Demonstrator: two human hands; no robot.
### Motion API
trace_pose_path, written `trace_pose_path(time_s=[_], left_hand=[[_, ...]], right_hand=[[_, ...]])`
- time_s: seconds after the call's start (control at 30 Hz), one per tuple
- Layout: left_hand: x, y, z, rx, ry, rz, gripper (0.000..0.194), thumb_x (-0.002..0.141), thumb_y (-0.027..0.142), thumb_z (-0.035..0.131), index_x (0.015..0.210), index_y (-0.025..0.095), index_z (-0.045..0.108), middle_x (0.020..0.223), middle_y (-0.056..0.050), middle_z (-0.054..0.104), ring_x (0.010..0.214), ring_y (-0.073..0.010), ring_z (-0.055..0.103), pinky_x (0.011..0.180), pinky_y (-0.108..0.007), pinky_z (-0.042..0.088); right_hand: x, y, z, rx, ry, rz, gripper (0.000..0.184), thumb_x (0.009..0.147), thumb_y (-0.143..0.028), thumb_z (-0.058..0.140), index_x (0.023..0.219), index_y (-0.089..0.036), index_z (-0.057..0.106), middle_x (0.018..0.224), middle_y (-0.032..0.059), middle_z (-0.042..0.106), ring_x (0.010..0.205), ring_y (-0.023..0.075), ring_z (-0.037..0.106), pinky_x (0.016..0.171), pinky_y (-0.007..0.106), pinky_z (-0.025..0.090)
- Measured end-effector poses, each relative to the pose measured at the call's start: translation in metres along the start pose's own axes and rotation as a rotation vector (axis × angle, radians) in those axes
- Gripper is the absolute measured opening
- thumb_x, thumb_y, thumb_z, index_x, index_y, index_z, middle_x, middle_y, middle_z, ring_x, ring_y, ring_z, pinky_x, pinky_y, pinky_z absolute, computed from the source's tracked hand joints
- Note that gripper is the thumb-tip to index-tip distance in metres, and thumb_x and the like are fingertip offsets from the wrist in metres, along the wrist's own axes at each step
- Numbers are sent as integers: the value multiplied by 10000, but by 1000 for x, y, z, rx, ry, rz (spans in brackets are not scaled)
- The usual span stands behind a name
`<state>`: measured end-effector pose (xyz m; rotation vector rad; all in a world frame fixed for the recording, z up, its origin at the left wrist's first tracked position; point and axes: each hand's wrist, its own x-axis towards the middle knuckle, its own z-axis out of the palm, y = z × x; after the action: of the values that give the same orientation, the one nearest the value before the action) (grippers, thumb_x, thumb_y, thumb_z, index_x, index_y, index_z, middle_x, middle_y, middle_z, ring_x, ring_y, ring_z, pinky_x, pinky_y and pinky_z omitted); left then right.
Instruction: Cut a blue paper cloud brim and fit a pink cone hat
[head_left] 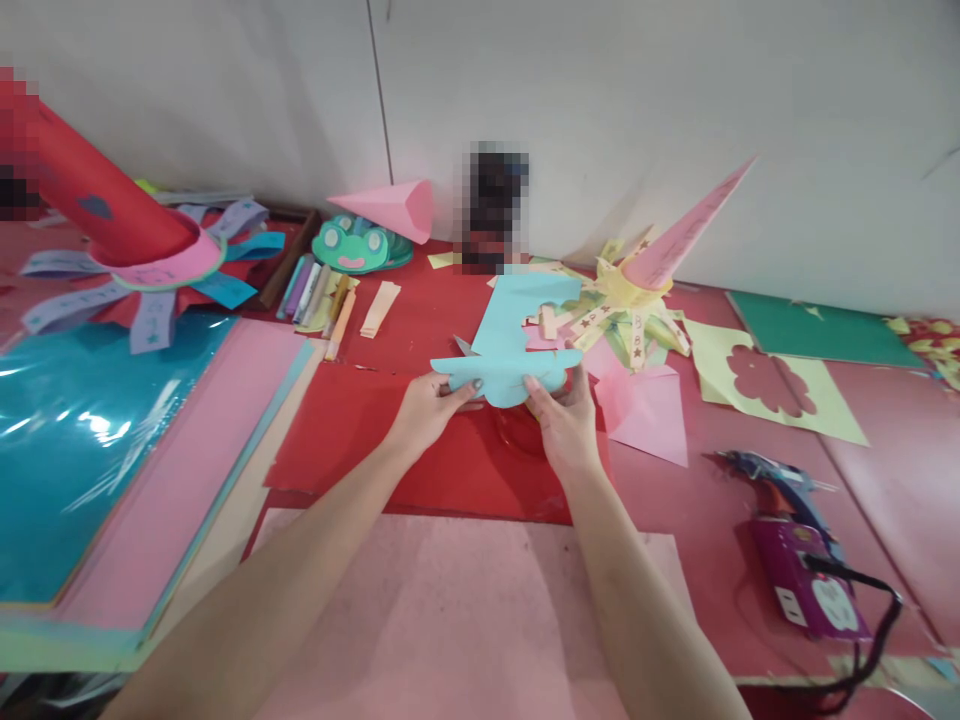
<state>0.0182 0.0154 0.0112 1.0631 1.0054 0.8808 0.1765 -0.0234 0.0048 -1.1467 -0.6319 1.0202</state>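
My left hand (429,408) and my right hand (564,418) hold a light blue paper cutout (499,378) with a scalloped edge between them. Each thumb presses on its near face, and the fingers are curled behind it. The cutout is tilted over a red sheet (345,430). Just beyond it lies a light blue paper sheet (517,310) with a curved piece cut away. A pointed metal tip (463,346), perhaps of scissors, shows left of the cutout. Beneath my hands a round red shape (517,435) is partly hidden.
Coloured sheets (180,480) are stacked at left, near a red paper cone (120,190). Markers (307,290) and a green frog cutout (352,245) lie toward the wall. At right are a yellow sheet (705,365), a glue gun (780,480) and a corded purple box (806,580).
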Motion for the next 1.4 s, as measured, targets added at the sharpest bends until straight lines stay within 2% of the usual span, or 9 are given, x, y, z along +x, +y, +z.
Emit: trace_pose_path(time_s=[0.2,0.63,0.83,0.93,1.07,1.23,1.4], left_hand=[[0,2,0,19,4,9,438,646,471,752,902,120,694,896,-83,748,867,-251,699,848,-405,560],[-1,4,-1,42,-8,-5,424,661,490,734,873,126,689,904,-82,746,881,-254,696,856,-407,557],[-2,4,-1,44,7,-21,443,647,519,730,858,136,665,906,-88,741,879,-261,698,827,-399,565],[-1,3,-2,16,25,-29,458,664,551,706,860,141,643,921,-93,735,847,-260,705,786,-391,575],[0,2,-3,-28,28,-36,495,690,588,667,892,136,648,907,-104,733,804,-267,712,752,-390,582],[-1,1,-3,-26,-6,-48,507,713,604,636,916,140,666,897,-117,735,871,-303,704,743,-400,578],[2,-4,-5,-83,-19,-46,610,780,677,476,948,123,667,859,-139,731,958,-306,681,767,-392,575]], right_hand=[[-3,-2,0,-58,-5,41,770,684,-314,751,1360,-277,385,888,9,703,810,188,692,704,355,623],[-2,0,0,-34,0,38,819,663,-269,759,1383,-279,368,890,-2,695,859,207,687,768,414,611],[-4,-1,1,-40,4,34,779,663,-287,765,1352,-271,402,884,-5,707,845,196,694,734,376,613],[-4,-2,1,-2,45,47,643,708,-395,722,1283,-269,464,892,2,709,788,187,702,707,364,608],[-1,-1,0,84,63,82,425,798,-571,546,1074,-248,572,795,7,700,709,176,696,690,358,591],[0,3,-3,12,44,52,256,697,-394,704,854,-238,575,769,-25,678,700,150,672,689,319,575],[-3,1,-1,-22,23,56,251,709,-409,699,799,-212,572,787,-7,671,724,155,668,680,317,573]])
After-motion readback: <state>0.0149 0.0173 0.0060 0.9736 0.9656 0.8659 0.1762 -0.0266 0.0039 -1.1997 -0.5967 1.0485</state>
